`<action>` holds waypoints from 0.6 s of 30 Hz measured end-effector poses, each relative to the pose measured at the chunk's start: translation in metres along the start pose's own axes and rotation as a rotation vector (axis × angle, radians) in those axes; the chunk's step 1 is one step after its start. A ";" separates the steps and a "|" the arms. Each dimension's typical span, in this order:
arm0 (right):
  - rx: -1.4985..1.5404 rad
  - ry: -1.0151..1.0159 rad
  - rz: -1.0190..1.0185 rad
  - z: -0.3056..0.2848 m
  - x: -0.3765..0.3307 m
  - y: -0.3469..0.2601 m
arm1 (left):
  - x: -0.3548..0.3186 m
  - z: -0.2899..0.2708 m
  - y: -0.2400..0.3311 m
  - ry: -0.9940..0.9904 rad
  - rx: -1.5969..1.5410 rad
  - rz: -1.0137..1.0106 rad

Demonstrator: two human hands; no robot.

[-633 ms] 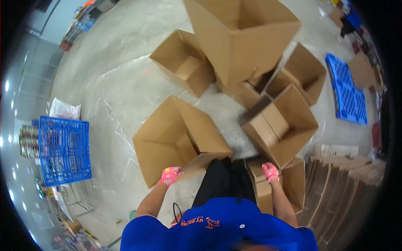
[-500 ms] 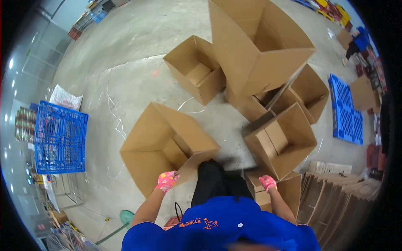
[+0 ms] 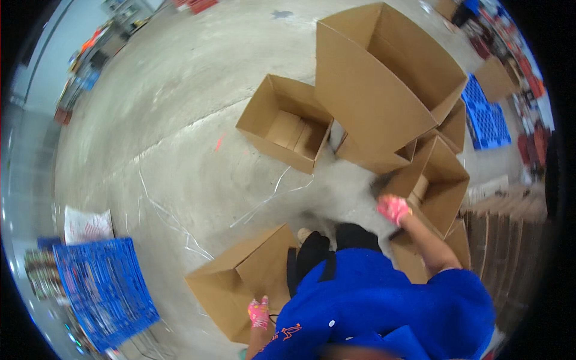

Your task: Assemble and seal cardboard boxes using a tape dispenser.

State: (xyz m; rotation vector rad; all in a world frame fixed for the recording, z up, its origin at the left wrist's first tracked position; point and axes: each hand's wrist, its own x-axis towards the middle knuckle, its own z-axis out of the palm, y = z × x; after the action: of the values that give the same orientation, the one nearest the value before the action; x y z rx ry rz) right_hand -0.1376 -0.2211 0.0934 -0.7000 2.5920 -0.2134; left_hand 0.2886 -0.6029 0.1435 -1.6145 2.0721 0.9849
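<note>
Both my hands wear pink patterned gloves. At lower left, my left hand [image 3: 259, 313] is at the near side of a tilted open cardboard box [image 3: 231, 273], its fingers closed on the edge. Farther right, my right hand [image 3: 394, 209] overlaps the left rim of another open cardboard box [image 3: 447, 189]. Its fingers look curled and slightly blurred; whether they hold that rim is hidden. A lower box [image 3: 410, 258] is partly covered by my right arm.
A large open box [image 3: 375, 90] stands on other boxes at the far right, beside a smaller open box [image 3: 285, 126]. White straps [image 3: 171, 222] lie on the floor. Blue plastic crates [image 3: 108, 294] stand left; a blue pallet [image 3: 486, 117] and stacked flat cardboard [image 3: 510, 264] lie right.
The view has turned, and the left box now sits lower and closer to my body. My right hand has moved forward from the near edge of the right-hand box to its left rim.
</note>
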 end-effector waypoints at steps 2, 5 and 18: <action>-0.001 0.148 -0.030 -0.088 0.038 -0.063 | 0.027 -0.014 -0.012 0.105 0.119 0.058; -0.041 0.523 -0.163 -0.185 0.080 -0.115 | 0.053 -0.045 0.021 -0.023 0.103 -0.124; 0.368 0.579 0.758 -0.437 0.378 -0.058 | 0.248 -0.158 0.032 -0.098 -0.530 -0.102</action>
State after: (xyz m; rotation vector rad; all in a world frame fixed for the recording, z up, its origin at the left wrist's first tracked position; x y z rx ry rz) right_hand -0.6034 -0.4492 0.3546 0.5632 2.9975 -0.6951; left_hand 0.2070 -0.8849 0.1068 -1.8410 1.7310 1.6377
